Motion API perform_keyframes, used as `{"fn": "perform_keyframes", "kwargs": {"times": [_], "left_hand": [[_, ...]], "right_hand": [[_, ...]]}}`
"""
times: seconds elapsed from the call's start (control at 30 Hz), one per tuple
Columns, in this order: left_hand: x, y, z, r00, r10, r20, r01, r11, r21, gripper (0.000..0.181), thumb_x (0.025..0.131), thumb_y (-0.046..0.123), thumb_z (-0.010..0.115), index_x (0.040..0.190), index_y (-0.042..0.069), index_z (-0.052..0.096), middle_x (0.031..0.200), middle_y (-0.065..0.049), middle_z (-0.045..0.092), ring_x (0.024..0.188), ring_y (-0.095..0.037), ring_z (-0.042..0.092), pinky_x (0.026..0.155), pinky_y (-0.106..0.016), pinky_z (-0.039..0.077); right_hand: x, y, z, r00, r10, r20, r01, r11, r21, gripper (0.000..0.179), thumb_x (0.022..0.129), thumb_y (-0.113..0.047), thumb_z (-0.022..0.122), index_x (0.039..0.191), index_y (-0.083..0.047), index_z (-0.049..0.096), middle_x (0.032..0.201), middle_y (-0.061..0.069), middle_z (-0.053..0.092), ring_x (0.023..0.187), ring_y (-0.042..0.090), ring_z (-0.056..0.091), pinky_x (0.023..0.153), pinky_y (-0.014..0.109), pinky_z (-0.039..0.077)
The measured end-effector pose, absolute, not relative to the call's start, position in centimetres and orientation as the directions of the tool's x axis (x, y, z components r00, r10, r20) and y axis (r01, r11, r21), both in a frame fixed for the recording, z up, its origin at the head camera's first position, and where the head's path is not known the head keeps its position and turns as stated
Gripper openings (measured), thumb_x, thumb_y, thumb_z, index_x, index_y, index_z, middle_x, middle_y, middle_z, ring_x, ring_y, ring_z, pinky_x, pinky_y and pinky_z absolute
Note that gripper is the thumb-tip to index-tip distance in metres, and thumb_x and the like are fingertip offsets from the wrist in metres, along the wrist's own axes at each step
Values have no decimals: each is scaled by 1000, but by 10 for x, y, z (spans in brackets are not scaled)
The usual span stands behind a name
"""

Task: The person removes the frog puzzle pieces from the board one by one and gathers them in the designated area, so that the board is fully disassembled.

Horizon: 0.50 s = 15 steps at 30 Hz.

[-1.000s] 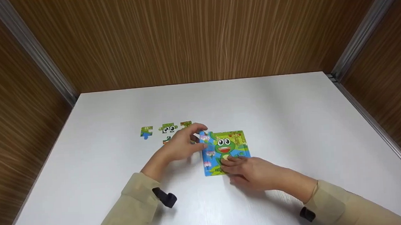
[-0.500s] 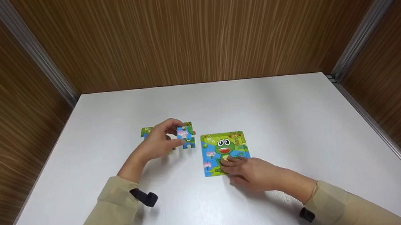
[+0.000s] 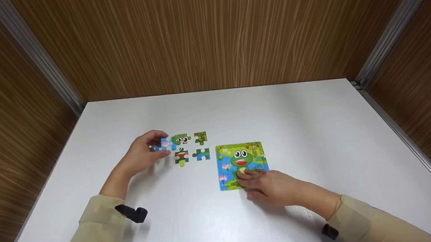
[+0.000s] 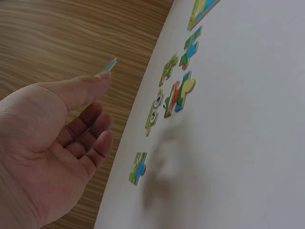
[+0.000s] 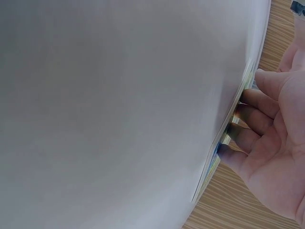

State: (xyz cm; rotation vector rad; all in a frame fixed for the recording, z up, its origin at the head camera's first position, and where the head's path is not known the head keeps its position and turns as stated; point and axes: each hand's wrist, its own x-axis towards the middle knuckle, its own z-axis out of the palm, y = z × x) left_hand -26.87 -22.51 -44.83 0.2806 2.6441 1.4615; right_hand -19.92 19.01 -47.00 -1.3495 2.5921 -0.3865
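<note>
My left hand pinches a blue jigsaw puzzle piece with a pink lotus on it, raised above the table. In the left wrist view only the edge of this piece shows past the thumb. Just right of it lie the frog-eyes piece and the red-mouth piece. A green-and-blue corner piece is mostly hidden behind the left hand in the head view. My right hand rests with extended fingers on the lower right of the square frog puzzle board.
Between the mouth piece and the board lies a blue-green piece, with a leafy corner piece above it. The white table is bounded by wood-grain panels at the back and sides.
My left hand has carried the lotus piece from the board's upper left corner leftward, over the loose pieces. The right hand has stayed on the board.
</note>
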Motion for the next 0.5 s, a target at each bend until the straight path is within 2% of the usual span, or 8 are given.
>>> {"fn": "perform_keyframes", "kwargs": {"times": [0.23, 0.5], "left_hand": [[-265, -246, -460, -982, 188, -21, 83, 527, 846, 50, 95, 10, 80, 142, 5, 60, 131, -15, 63, 121, -32, 57, 100, -42, 47], [-260, -264, -472, -980, 187, -68, 45, 541, 840, 51, 95, 10, 80, 142, 3, 61, 134, -17, 62, 122, -33, 58, 103, -43, 46]], "right_hand": [[-199, 191, -472, -566, -823, -37, -777, 548, -310, 46, 109, -22, 62, 152, -5, 58, 158, 12, 52, 145, 34, 49, 114, 53, 43], [-199, 190, -471, -564, -825, -39, -775, 545, -319, 46, 109, -22, 61, 152, -5, 58, 158, 13, 51, 146, 34, 48, 115, 53, 42]]}}
